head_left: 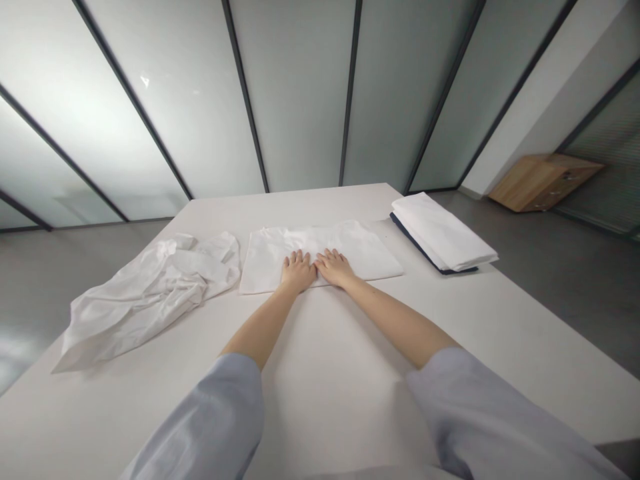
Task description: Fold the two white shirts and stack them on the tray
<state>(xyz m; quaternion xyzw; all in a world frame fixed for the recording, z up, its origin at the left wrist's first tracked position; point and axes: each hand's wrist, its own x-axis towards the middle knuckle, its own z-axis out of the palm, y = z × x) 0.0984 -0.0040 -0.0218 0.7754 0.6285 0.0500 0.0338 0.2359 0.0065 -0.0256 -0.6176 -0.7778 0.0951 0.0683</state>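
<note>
One left hand [299, 272] and one right hand [336, 269] rest, fingers slightly spread, gripping nothing, on flat cloth [373, 259]; the pile [443, 230] looks folded, the crumpled cloth [150, 300] doesn't.

No text, label, brand, number or sign can be read anywhere in view.

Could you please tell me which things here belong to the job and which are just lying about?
Likely the job's:
flat white cloth under left hand and right hand
crumpled white cloth
folded cloth stack
table

Apparently just there:
wooden cabinet
</note>
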